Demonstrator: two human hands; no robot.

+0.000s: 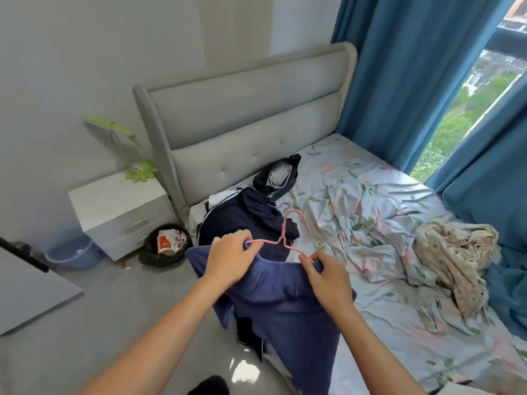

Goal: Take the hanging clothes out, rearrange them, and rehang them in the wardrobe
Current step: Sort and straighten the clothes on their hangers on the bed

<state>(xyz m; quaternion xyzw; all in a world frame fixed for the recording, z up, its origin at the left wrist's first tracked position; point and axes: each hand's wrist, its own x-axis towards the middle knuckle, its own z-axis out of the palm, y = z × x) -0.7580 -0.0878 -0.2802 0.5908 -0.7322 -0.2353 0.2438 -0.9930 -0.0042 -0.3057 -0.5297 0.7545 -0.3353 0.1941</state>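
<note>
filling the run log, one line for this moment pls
step: fitting pink hanger into blue garment | left hand: grips both | right hand: grips both | place: over bed

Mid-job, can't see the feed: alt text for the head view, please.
Both hands, left hand and right hand, grip a blue-purple garment on a thin pink wire hanger, beside a bed with a floral sheet holding a dark navy clothes pile.

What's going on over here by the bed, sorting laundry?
A person is fitting a blue garment onto a pink hanger. The left hand grips one shoulder of the hanger with the cloth, and the right hand pinches the other. More dark clothes lie piled on the bed just behind. No wardrobe shows in this view.
</note>
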